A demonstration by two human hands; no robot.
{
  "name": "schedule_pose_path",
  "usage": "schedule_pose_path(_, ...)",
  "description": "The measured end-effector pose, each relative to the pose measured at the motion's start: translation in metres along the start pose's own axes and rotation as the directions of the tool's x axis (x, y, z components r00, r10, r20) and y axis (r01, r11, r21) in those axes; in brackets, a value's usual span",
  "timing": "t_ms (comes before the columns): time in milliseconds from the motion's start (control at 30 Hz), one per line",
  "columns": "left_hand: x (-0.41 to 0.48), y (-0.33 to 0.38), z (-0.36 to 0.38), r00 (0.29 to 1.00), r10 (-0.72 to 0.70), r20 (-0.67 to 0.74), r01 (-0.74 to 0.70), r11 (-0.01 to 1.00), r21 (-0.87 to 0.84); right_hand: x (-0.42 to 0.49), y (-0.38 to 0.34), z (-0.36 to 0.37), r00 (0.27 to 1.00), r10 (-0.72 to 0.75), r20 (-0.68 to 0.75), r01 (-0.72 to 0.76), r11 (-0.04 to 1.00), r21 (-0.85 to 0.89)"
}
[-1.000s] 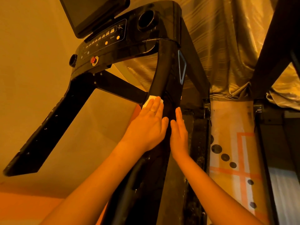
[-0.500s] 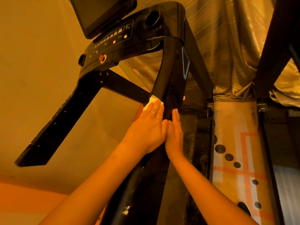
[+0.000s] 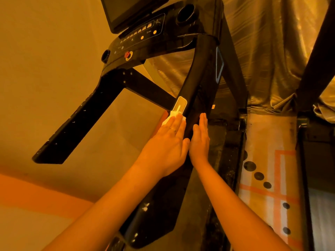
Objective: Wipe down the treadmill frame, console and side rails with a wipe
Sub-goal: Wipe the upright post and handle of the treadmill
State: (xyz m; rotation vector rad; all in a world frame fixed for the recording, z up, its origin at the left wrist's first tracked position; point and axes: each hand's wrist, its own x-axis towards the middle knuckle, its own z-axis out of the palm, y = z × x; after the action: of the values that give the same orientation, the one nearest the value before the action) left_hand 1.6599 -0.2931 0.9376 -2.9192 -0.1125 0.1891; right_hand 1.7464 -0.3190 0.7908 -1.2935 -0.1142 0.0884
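Amber light washes over the plain wall and the shiny draped curtain behind the treadmill's black console. The top edge of the view cuts off its screen, and the console markings are too small for me to read.

Closer in, my left hand lies flat on the right side rail, fingers straight and together, pressing the white wipe against it. Only a crumpled edge of the wipe shows past my fingertips, just below the pale sensor plate set in the rail. My palm hides the rest.

My right hand rests just beside it on the same rail, fingers straight, gripping nothing. My forearms cover part of the rail's lower stretch.

Pale flecks speckle the left side rail, which juts toward the wall. At the right, a dotted floor mat lies partly behind a dark post.
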Motion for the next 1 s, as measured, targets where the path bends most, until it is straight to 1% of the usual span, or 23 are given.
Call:
schedule_pose_path(133,-0.040,-0.005,0.000,0.999,-0.014,0.047,0.015,0.999,-0.030,0.000,0.000,0.000,1.000,0.005,-0.008,-0.005,1.000,0.005)
schedule_pose_path(200,-0.046,-0.006,-0.002,0.997,-0.020,0.075,0.021,1.000,-0.020,0.000,0.000,0.000,1.000,-0.007,-0.010,0.007,1.000,0.005)
schedule_pose_path(367,-0.031,-0.003,-0.002,0.998,-0.015,0.062,0.014,1.000,0.013,0.001,0.001,0.001,1.000,-0.012,-0.012,0.012,1.000,-0.005)
schedule_pose_path(467,-0.054,-0.002,-0.001,0.998,-0.018,0.065,0.018,1.000,0.003,0.002,0.003,0.001,1.000,-0.014,-0.011,0.014,1.000,-0.008)
schedule_pose_path(600,-0.096,0.003,0.000,0.992,-0.038,0.119,0.037,0.999,0.008,0.002,0.004,0.002,1.000,-0.004,-0.028,0.004,1.000,0.005)
schedule_pose_path(867,-0.086,0.004,0.004,0.994,-0.041,0.101,0.038,0.999,0.029,0.001,0.004,0.003,1.000,-0.004,-0.029,0.004,1.000,-0.009)
schedule_pose_path(1000,-0.121,-0.002,0.004,0.993,-0.039,0.113,0.037,0.999,0.019,0.003,0.005,0.003,1.000,-0.008,-0.029,0.008,1.000,-0.006)
